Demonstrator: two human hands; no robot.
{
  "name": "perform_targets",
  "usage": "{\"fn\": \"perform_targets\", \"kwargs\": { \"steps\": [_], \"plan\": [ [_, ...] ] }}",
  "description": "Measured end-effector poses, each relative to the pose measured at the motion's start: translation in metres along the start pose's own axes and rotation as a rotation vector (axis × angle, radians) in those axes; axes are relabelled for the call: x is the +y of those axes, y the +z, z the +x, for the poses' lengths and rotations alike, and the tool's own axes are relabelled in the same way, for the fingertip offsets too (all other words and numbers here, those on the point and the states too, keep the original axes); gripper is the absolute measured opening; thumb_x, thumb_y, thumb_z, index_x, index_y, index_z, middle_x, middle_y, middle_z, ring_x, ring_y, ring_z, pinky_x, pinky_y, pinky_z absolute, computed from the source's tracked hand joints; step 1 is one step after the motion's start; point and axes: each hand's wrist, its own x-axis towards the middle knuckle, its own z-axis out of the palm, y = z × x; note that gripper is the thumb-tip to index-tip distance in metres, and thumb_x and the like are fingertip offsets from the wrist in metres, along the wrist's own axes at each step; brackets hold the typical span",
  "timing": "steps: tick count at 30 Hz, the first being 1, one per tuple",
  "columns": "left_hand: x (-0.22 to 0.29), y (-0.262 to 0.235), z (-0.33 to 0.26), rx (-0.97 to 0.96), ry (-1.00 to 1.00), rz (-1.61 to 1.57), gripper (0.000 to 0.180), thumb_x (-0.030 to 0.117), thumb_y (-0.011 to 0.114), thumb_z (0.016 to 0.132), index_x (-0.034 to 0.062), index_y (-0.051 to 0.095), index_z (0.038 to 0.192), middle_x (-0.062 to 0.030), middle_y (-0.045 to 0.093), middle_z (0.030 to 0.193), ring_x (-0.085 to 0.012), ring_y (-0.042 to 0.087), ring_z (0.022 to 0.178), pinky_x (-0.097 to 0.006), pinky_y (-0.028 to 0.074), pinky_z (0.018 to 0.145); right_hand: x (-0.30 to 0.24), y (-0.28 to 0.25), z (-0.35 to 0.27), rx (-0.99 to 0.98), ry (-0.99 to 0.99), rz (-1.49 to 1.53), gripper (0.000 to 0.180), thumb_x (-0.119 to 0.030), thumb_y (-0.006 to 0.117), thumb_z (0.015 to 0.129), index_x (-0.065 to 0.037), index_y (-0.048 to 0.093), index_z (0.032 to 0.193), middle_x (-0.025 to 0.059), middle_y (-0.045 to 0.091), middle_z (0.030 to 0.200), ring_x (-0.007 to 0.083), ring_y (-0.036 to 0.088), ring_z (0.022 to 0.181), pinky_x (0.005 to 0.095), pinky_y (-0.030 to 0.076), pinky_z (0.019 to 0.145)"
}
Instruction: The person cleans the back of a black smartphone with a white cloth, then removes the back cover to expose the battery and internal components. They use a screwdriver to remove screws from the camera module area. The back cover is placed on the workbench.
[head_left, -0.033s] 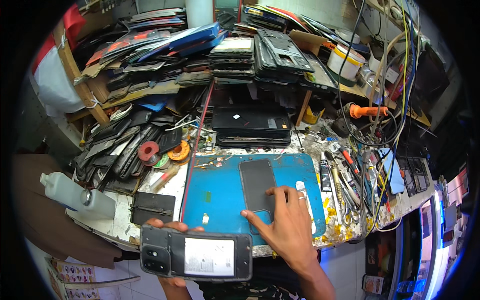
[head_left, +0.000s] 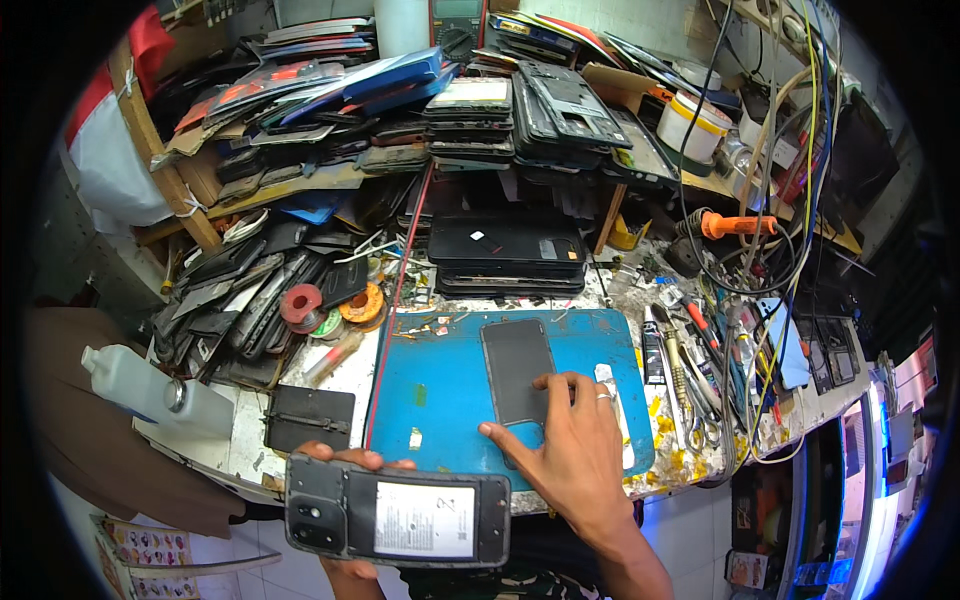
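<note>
My left hand [head_left: 352, 457] is wrapped round a black phone [head_left: 350, 515] with its back cover off; a white-labelled battery [head_left: 425, 518] and the camera lenses face up. The phone is level and just in front of the mat's near edge. On the blue mat [head_left: 430, 370] lies a dark grey, phone-sized panel [head_left: 515, 360] with a rounded rectangular outline at its lower end. Over that lower end is my right hand [head_left: 578, 450], thumb stretched to the left and fingers bent at the panel's right side. Whether the fingertips press on it cannot be made out.
Spools of wire [head_left: 302, 308] and piled phone parts [head_left: 235, 300] sit left, beside a white plastic bottle [head_left: 160, 390]. Black panels [head_left: 505, 240] are stacked behind the mat. Tweezers, scissors [head_left: 710, 432] and other tools lie right, under hanging cables and an orange-handled tool [head_left: 737, 225].
The whole view has shifted very slightly. The phone in my left hand has tipped a little, and a mark on its battery label shows more clearly. My right hand keeps its place.
</note>
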Motion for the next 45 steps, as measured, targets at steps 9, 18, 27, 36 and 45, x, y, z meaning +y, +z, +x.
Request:
{"fn": "perform_targets", "kwargs": {
  "steps": [9,18,27,36,45],
  "plan": [
    [0.008,-0.003,-0.015,-0.036,-0.059,-0.047,0.119,0.014,0.101,0.058,0.0109,0.022,0.146,-0.0212,0.053,0.133,-0.0471,0.06,0.122,-0.062,0.052,0.102,-0.003,-0.002,0.013,-0.065,0.084,0.021,0.08,-0.033,0.09,0.074,0.006,0.048,0.129,0.029,0.052,0.12,0.0426,0.056,0.106,0.0498,0.049,0.09],
    [0.007,-0.01,-0.012,0.09,-0.132,0.155,0.122,0.033,0.101,0.057,0.0118,0.023,0.148,-0.016,0.054,0.133,-0.038,0.061,0.121,-0.054,0.051,0.106,-0.003,-0.013,0.017,-0.076,0.088,0.162,0.08,-0.023,0.086,0.079,-0.005,0.044,0.145,0.0222,0.066,0.111,0.0393,0.059,0.107,0.0469,0.047,0.093],
    [-0.002,-0.005,0.003,0.098,-0.097,0.373,0.121,0.031,0.099,0.056,0.0097,0.026,0.151,-0.0209,0.052,0.141,-0.0383,0.055,0.128,-0.053,0.045,0.111,0.042,-0.055,-0.003,-0.141,0.281,0.726,0.036,-0.013,0.069,0.098,0.002,0.059,0.129,0.0049,0.07,0.087,0.0077,0.063,0.064,0.0225,0.049,0.057],
    [-0.026,0.037,0.03,-0.029,-0.209,0.32,0.101,-0.003,0.094,0.06,0.0021,0.03,0.138,-0.0241,0.044,0.138,-0.0339,0.051,0.132,-0.049,0.051,0.107,0.081,-0.074,-0.034,0.224,0.325,0.88,0.029,-0.002,0.059,0.097,0.004,0.054,0.126,0.0103,0.072,0.09,0.012,0.069,0.08,0.0239,0.052,0.07],
    [-0.024,0.039,0.033,-0.068,-0.304,0.524,0.101,0.001,0.097,0.06,-0.0012,0.034,0.139,-0.0147,0.044,0.127,-0.026,0.049,0.13,-0.039,0.05,0.107,0.089,-0.062,-0.033,0.358,0.264,0.985,0.019,0.001,0.061,0.096,0.002,0.055,0.113,0.0122,0.071,0.085,0.0148,0.07,0.073,0.0261,0.055,0.066]
  ]
}}
